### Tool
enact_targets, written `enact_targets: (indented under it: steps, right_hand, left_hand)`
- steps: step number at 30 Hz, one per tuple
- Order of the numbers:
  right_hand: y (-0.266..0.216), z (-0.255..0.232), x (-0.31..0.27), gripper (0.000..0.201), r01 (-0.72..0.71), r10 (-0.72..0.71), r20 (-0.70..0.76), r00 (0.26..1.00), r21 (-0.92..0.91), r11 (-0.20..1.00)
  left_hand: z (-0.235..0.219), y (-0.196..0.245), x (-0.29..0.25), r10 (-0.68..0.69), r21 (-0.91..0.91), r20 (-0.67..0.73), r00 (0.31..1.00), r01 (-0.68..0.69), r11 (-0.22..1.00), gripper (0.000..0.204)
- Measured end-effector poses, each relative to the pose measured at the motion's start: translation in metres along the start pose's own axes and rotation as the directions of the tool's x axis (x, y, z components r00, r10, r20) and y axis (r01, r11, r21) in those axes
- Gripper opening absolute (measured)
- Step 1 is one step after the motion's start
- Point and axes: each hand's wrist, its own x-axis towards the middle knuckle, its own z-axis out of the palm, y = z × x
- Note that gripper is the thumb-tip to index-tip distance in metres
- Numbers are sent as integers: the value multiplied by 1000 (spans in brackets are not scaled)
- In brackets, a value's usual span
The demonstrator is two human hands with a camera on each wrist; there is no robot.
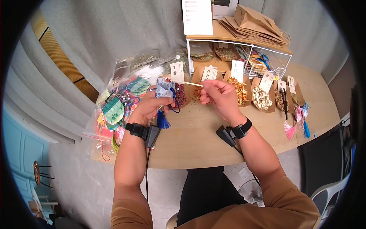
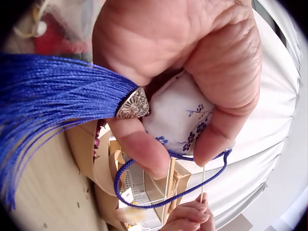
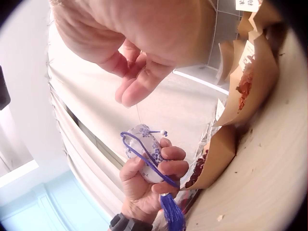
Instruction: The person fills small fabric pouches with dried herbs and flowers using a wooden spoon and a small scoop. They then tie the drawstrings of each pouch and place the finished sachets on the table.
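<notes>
A small white fabric pouch [image 1: 164,90] with blue flower print is held in my left hand [image 1: 146,108], its mouth facing up. The fingers and thumb wrap its body, plain in the left wrist view, where the pouch [image 2: 179,118] shows between them. A blue drawstring cord [image 2: 144,207] loops from its neck. From its bottom hangs a blue tassel [image 1: 163,120] with an ornate silver cap [image 2: 134,104]. Between thumb and fingers, my right hand [image 1: 224,98] pinches a thin pale stick [image 1: 190,83], which points left toward the pouch's mouth.
Brown paper trays of dried herbs, including red buds [image 1: 180,94] and pale slices [image 1: 262,99], line the table with label cards. Black tweezers [image 1: 284,105] lie across one tray. Left is a plastic bag with colourful sachets [image 1: 113,111]. Behind stand a wooden shelf [image 1: 225,34] and wire basket [image 1: 263,70].
</notes>
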Motion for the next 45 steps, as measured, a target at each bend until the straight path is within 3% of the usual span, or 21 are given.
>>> enact_targets:
  steps: [6,9,12,18,21,30,45]
  right_hand:
    - [2,2,-2,23,46,-45,37,998,-29,999]
    - [7,-1,2,23,99,-96,-49,994,58,993]
    - [9,-6,6,21,90,-84,-206,975,16,996]
    - [12,-8,7,17,-55,2,-172,985,-301,952]
    - [10,-4,6,16,-122,63,-185,981,-332,935]
    - [6,-10,7,13,-252,236,-111,965,-169,953]
    - [7,-10,8,16,-291,280,-113,953,-102,951]
  left_hand:
    - [1,2,-1,7,-31,3,1000,-6,999,35]
    - [-2,0,0,3,-36,-43,999,-4,999,35]
    - [-4,0,-1,63,-98,-64,996,-69,993,37]
    - [-9,0,1,111,-165,-64,992,-121,979,35]
    - [-8,1,0,106,-160,-84,991,-118,980,34]
    - [-11,-1,1,126,-153,-73,989,-136,979,36]
    - [-10,0,1,111,-154,-60,992,-119,981,38]
